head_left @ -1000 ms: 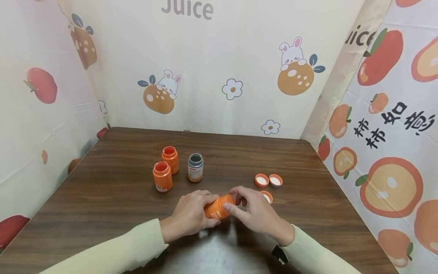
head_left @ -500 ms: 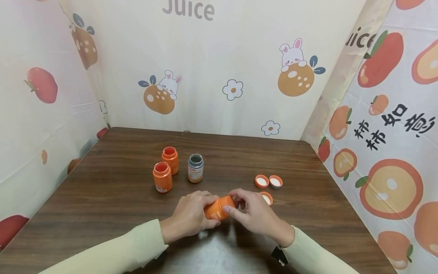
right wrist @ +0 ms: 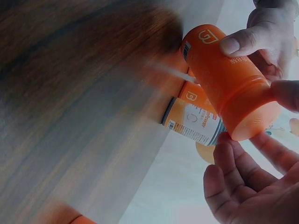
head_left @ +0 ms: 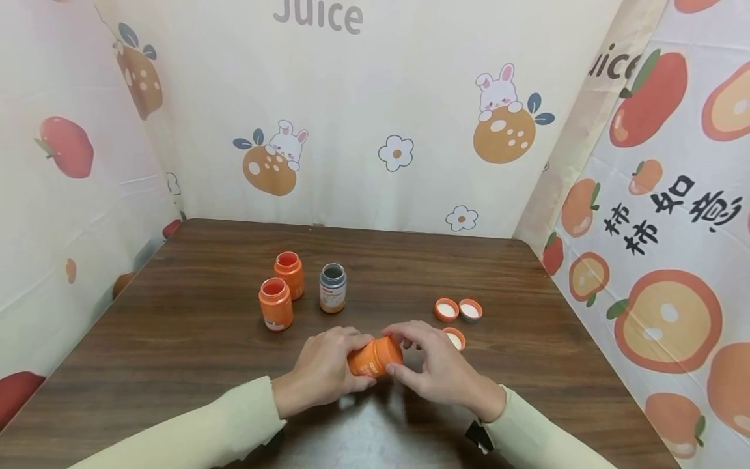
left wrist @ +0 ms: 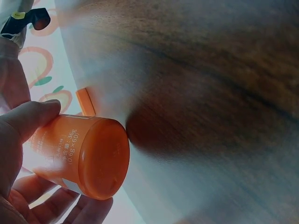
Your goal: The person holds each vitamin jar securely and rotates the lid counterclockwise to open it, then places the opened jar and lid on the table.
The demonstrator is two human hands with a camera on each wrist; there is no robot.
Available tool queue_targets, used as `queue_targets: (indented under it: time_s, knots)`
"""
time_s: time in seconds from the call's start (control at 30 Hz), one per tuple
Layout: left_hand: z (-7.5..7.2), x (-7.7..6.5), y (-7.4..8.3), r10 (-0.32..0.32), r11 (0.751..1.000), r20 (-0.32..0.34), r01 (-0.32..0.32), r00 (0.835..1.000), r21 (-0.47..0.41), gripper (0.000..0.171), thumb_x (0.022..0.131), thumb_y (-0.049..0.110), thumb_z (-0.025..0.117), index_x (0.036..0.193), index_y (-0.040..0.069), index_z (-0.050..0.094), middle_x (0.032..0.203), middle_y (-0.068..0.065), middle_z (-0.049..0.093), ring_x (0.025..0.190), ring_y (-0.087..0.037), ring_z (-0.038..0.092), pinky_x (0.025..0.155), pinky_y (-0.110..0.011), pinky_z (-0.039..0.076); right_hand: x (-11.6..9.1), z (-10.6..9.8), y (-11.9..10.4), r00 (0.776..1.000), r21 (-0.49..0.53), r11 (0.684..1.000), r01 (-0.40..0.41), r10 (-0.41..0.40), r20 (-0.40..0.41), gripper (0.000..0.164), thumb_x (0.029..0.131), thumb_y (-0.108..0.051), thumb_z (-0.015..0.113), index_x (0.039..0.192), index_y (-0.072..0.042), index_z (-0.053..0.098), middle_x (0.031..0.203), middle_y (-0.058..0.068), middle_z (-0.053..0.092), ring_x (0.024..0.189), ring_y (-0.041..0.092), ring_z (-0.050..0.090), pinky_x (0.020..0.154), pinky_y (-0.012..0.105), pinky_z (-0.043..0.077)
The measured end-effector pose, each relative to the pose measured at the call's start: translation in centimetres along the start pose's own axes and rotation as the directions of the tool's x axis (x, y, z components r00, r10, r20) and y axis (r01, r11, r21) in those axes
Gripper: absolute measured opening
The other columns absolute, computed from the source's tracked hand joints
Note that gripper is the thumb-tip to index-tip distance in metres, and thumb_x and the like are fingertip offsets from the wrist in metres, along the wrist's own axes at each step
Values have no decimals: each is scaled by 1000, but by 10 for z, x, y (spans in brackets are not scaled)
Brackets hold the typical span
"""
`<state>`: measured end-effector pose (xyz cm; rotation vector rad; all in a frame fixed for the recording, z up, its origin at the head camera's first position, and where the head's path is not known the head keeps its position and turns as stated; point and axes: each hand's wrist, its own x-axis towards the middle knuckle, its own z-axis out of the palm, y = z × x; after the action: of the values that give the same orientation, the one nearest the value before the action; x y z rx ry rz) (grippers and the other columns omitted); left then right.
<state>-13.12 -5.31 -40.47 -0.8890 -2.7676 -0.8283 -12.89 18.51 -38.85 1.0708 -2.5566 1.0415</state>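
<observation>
My left hand (head_left: 327,365) grips an orange plastic bottle (head_left: 364,360), tilted on its side low over the table, with its capped end toward the right. In the left wrist view the bottle's base (left wrist: 106,161) faces the camera, with thumb and fingers around the printed body. At the other end, my right hand (head_left: 438,366) holds the orange screw cap (head_left: 389,351) between thumb and fingertips. The right wrist view shows that cap (right wrist: 252,122) seated on the bottle neck, the right thumb on one side and fingertips on the other.
Two uncapped orange bottles (head_left: 276,306) and an uncapped grey-and-orange bottle (head_left: 333,290) stand upright at the left back. Three caps lie on the right, white inside up: an orange cap (head_left: 446,310), a grey-edged cap (head_left: 471,310) and another orange cap (head_left: 454,337), partly behind the right hand.
My right thumb has slid down the cap toward its lower edge, and the fingers have shifted round it, leaving more of the cap showing. The left hand keeps its grip on the bottle.
</observation>
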Motion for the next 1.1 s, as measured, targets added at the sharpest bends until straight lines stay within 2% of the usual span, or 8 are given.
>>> queue_targets:
  time_s: [0.17, 0.27, 0.43, 0.53, 0.63, 0.83, 0.97, 1.1]
  knots:
    - [0, 0, 0, 8, 1000, -2, -8, 1000, -1, 55, 71, 43, 93, 119, 20, 76, 104, 8, 70, 84, -9, 59, 65, -31, 48, 1, -2, 0, 999, 19, 999, 38, -38, 20, 48, 83, -12, 84, 128, -12, 66, 120, -11, 66, 104, 11, 59, 84, 40, 55]
    - [0, 0, 0, 12, 1000, -8, -12, 1000, 4, 55, 71, 43, 93, 118, 21, 76, 102, 8, 70, 83, -9, 59, 64, -31, 47, 1, -3, -1, 998, 26, 998, 61, -61, 34, 50, 82, -9, 83, 128, -14, 65, 124, -9, 65, 112, 12, 59, 88, 40, 55]
    - [0, 0, -1, 19, 1000, -15, -19, 1000, 15, 54, 70, 43, 93, 117, 22, 75, 100, 9, 69, 81, -8, 58, 63, -31, 47, 0, -5, -2, 995, -5, 996, 88, -87, 49, 55, 79, -5, 83, 129, -19, 64, 126, -7, 62, 117, 14, 57, 92, 37, 53]
    - [0, 0, -1, 22, 1000, -15, -22, 1000, 15, 55, 70, 43, 93, 117, 22, 75, 100, 9, 69, 81, -8, 58, 63, -31, 47, 0, -5, -1, 994, -8, 995, 97, -97, 42, 57, 79, -7, 84, 131, -17, 63, 127, -4, 62, 116, 15, 57, 92, 39, 53]
    - [0, 0, -1, 17, 1000, -13, -17, 1000, 10, 55, 70, 42, 93, 118, 21, 76, 101, 8, 69, 82, -8, 58, 63, -31, 47, 0, -4, -2, 998, 0, 998, 55, -55, 29, 57, 82, -18, 87, 133, -17, 61, 126, -3, 63, 111, 15, 58, 89, 40, 54]
    - [-1, 0, 0, 6, 1000, -15, -6, 1000, 10, 53, 70, 43, 93, 116, 21, 76, 100, 8, 69, 81, -9, 57, 62, -30, 46, 3, -1, -6, 992, -42, 991, -124, 124, 0, 50, 88, -44, 80, 129, -18, 65, 105, -11, 64, 89, 11, 56, 75, 35, 52]
    - [0, 0, 0, 4, 1000, -20, -4, 1000, 14, 52, 70, 42, 93, 115, 22, 76, 99, 9, 69, 81, -8, 57, 62, -30, 46, 5, 0, -6, 980, -66, 978, -198, 198, 2, 45, 91, -48, 75, 121, -16, 68, 92, -11, 61, 79, 14, 55, 67, 28, 48]
    - [0, 0, 0, 2, 1000, -16, -2, 1000, 6, 52, 70, 42, 93, 115, 22, 76, 99, 9, 69, 80, -9, 57, 63, -30, 46, 5, 1, -4, 974, -64, 973, -224, 224, 6, 40, 92, -49, 74, 115, -16, 70, 85, -12, 61, 72, 13, 54, 61, 25, 45]
